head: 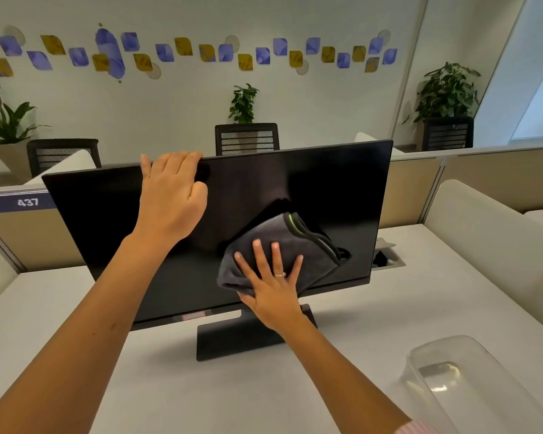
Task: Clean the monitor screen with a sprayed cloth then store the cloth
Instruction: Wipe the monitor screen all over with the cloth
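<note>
The monitor (113, 214) screen is dark, smooth & very shiny, like glass; it mirrors the cloth. Its thin frame & flat stand (232, 339) look like black plastic, matt, not shiny. The cloth (282, 242) is soft grey fabric, fuzzy & thick, w/ a bright green stitched edge. The desk (76, 308) top is pale grey, smooth & matt. Near right, a box (483, 383) of clear plastic, see-thru & a bit shiny. Far chairs (248, 139) have black mesh backs. The desk dividers (411, 189) look like beige cloth w/ metal rims. A thin metal ring (280, 274) sits on one finger.
</note>
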The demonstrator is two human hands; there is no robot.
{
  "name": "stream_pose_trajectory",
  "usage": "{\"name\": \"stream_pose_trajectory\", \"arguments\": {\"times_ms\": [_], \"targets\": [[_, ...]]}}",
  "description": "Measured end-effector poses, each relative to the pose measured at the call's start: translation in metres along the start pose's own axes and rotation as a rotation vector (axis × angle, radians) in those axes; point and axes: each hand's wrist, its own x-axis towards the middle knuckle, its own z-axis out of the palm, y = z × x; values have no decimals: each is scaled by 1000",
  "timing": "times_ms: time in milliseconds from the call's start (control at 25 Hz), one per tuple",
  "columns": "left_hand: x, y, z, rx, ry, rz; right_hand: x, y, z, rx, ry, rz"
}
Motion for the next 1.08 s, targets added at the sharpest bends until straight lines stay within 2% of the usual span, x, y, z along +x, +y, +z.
{"name": "stream_pose_trajectory", "arguments": {"times_ms": [120, 240, 440, 560, 720, 920, 1000, 1080], "targets": [[-1, 1, -1, -1, 6, 5, -30, 12, 13, -25, -47, 109], [0, 1, -2, 4, 4, 15, -41, 16, 7, 106, -101, 431], [-1, 0, -2, -11, 14, 8, -2, 34, -21, 391, 16, 946], [-1, 0, -1, -23, 26, 5, 36, 53, -43, 470, 101, 1073], [0, 1, 1, -36, 46, -14, 68, 52, -68, 499, 271, 917], [1, 1, 4, -30, 54, -18, 101, 23, -89, 491, 346, 655], [1, 0, 4, -33, 55, -18, 111, 15, -92, 413, 353, 445], [1, -1, 4, -28, 57, -14, 114, 17, -90, 226, 336, 195]]}}
